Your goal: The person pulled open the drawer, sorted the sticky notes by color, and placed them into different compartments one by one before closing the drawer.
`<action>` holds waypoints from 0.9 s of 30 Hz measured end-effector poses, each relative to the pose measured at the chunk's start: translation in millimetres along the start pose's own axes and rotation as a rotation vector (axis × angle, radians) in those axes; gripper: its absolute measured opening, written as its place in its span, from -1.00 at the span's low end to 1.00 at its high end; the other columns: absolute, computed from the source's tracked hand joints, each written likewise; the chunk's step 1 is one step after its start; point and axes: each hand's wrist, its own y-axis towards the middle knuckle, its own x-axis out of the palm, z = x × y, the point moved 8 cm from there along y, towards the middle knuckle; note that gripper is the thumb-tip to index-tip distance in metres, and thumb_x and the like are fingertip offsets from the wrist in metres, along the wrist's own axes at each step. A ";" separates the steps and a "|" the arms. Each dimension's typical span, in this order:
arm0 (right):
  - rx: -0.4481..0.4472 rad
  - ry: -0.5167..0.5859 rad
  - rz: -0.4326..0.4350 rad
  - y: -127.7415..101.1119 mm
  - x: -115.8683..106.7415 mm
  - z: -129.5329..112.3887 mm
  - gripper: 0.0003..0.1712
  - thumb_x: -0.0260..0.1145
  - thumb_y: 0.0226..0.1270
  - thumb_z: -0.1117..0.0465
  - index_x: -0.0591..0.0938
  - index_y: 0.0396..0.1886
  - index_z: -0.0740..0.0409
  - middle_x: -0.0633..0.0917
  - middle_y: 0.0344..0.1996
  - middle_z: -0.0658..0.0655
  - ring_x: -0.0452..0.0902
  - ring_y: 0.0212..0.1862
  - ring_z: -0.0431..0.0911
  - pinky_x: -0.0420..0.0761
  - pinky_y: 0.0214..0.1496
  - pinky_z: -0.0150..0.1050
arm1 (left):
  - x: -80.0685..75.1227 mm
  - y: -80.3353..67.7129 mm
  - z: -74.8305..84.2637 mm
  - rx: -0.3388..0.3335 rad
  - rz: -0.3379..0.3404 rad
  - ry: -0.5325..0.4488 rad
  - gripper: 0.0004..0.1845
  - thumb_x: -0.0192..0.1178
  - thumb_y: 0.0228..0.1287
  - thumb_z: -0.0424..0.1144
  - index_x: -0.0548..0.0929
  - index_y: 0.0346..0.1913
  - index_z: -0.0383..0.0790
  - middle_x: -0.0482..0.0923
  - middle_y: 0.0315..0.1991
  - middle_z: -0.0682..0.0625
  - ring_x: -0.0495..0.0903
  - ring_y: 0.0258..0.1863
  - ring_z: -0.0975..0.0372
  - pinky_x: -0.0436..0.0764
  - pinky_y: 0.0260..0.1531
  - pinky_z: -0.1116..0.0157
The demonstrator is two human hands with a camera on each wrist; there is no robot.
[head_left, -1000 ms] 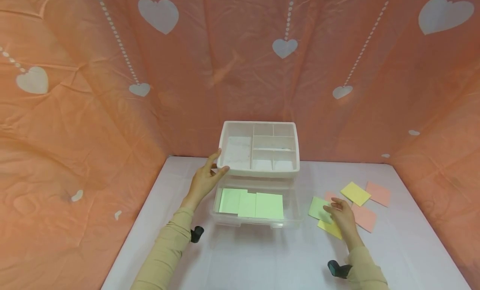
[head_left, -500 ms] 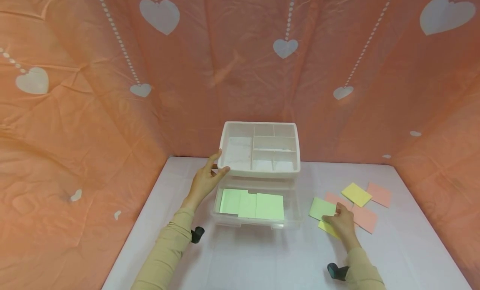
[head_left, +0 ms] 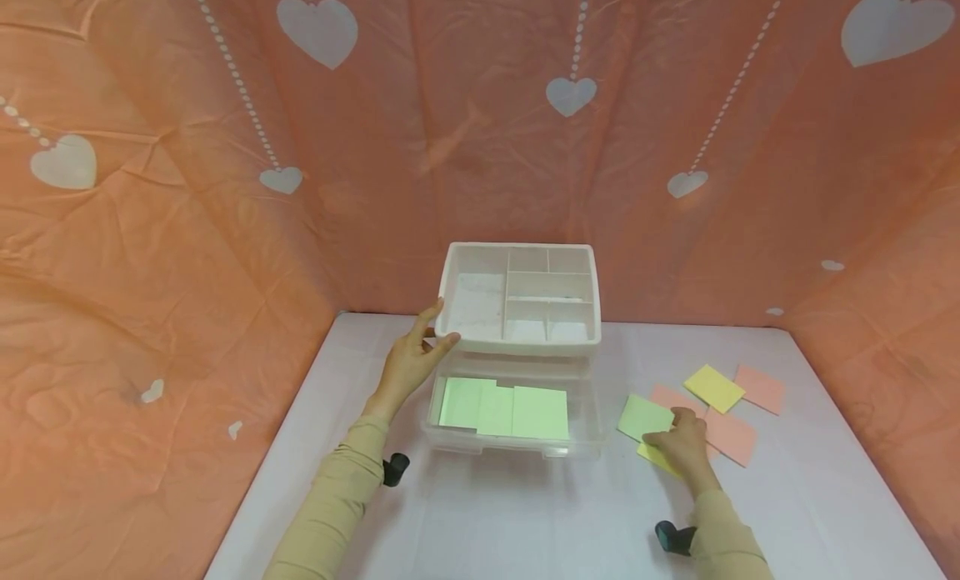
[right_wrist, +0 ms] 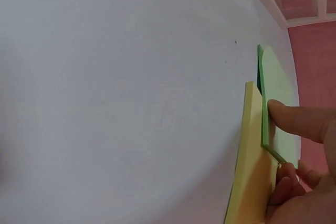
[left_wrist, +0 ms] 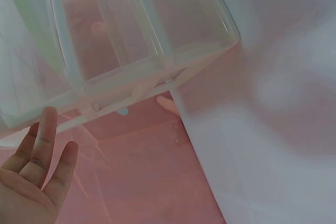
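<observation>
Two hands working, one per job. Head view: left hand (head_left: pixel 411 357) is gripping the left rim of the white divider tray (head_left: pixel 519 298), thumb over the edge, holding it tilted up above the clear box (head_left: pixel 592 413). Three green pads (head_left: pixel 504 407) are lying in a row in the box, just below and right of that hand. Right hand (head_left: pixel 681 445) is pinching the near corner of the green pad (head_left: pixel 643 417) on the table (head_left: pixel 525 513); the pad is extending up-left from the fingers, toward the box. It is overlapping a yellow pad (head_left: pixel 654 457) under the hand. Pink pads (head_left: pixel 729 435) and another yellow one (head_left: pixel 712 387) are sitting beyond the hand, on its far right (not in the way). Bare table between pad and box.

Left wrist view: fingers (left_wrist: pixel 43 145) are lying straight beside the tray's underside (left_wrist: pixel 131 35); the thumb's hold is not showing here.

Right wrist view: thumb (right_wrist: pixel 299 121) is pressing on the green pad's (right_wrist: pixel 277 93) top face, fingers curled under its edge, yellow pad (right_wrist: pixel 251 156) touching beneath. Long edge running away from the hand; the right hand is much the nearer one.
</observation>
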 end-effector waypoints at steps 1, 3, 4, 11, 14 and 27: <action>0.002 0.008 0.004 0.2 -0.1 0.8 -0.06 0.33 0.03 0.26 0.03 0.28 0.55 0.17 0.12 0.58 0.21 0.12 0.38 0.34 0.12 0.18 | 0.0 0.0 0.0 0.002 0.001 -0.001 -0.33 0.12 0.25 0.14 0.12 0.38 0.34 0.58 0.01 -0.25 0.62 -0.31 0.11 0.58 -0.32 0.17; -0.004 0.028 0.019 0.1 -0.8 1.8 -0.08 0.33 0.04 0.27 0.03 0.27 0.55 0.18 0.13 0.58 0.21 0.12 0.38 0.34 0.12 0.18 | 0.0 0.1 0.0 0.003 0.002 -0.002 -0.33 0.12 0.25 0.14 0.12 0.38 0.34 0.58 0.01 -0.26 0.63 -0.30 0.11 0.58 -0.31 0.16; -0.012 0.040 0.032 -0.3 -1.6 1.9 -0.10 0.33 0.05 0.28 0.03 0.26 0.54 0.20 0.13 0.59 0.22 0.13 0.39 0.35 0.12 0.18 | 0.0 0.0 0.2 0.006 0.002 -0.002 -0.33 0.12 0.25 0.15 0.12 0.39 0.33 0.58 0.01 -0.26 0.63 -0.30 0.11 0.58 -0.31 0.16; -0.069 0.041 0.201 -7.2 -16.2 4.5 -0.50 0.25 0.17 0.28 0.34 0.08 0.35 0.44 -0.11 0.40 0.40 -0.11 0.12 0.39 -0.20 -0.21 | 1.3 0.2 -0.9 -0.003 -0.006 -0.019 -0.32 0.11 0.23 0.18 0.11 0.38 0.38 0.57 0.02 -0.26 0.64 -0.26 0.11 0.59 -0.27 0.13; -0.085 0.013 0.242 -12.4 -23.4 4.1 -0.62 0.25 0.21 0.26 0.45 0.01 0.26 0.55 -0.16 0.36 0.46 -0.27 -0.07 0.39 -0.30 -0.34 | 2.0 0.2 -1.6 -0.009 -0.011 -0.019 -0.32 0.10 0.23 0.19 0.10 0.38 0.39 0.57 0.03 -0.25 0.64 -0.26 0.11 0.59 -0.27 0.13; -0.076 0.280 0.289 -28.9 -51.9 -6.0 -0.77 0.29 0.23 0.22 0.58 -0.15 0.24 0.60 -0.58 -0.29 0.55 -0.50 -0.41 0.59 -0.34 -0.48 | 1.5 0.8 -3.0 -0.021 -0.012 -0.007 -0.32 0.10 0.24 0.19 0.08 0.38 0.41 0.57 0.03 -0.23 0.64 -0.26 0.10 0.59 -0.26 0.13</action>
